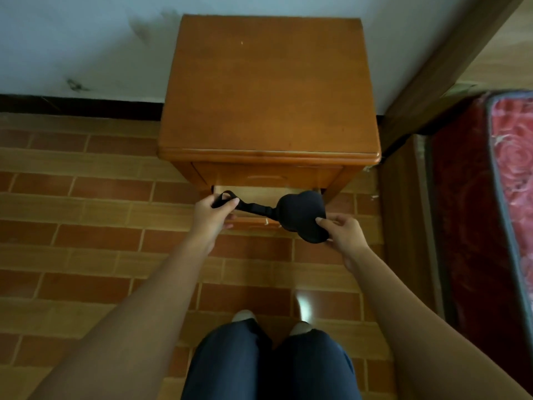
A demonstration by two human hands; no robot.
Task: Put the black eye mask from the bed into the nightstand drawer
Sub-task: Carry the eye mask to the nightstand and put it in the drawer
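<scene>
The black eye mask (300, 212) hangs stretched between both my hands, just above the pulled-out lower drawer (253, 221) of the orange wooden nightstand (268, 90). My right hand (343, 229) pinches the padded mask body at its lower right edge. My left hand (212, 212) grips the looped strap at the other end. The strap runs taut between them. The drawer's pale inside shows behind the mask, and an upper drawer front (266, 176) is closed.
The bed's red rose-patterned mattress (513, 168) and its dark wooden frame (403, 215) stand to the right of the nightstand. A white wall is behind. My legs in dark trousers (268, 362) stand on the brick-patterned tile floor (86, 215).
</scene>
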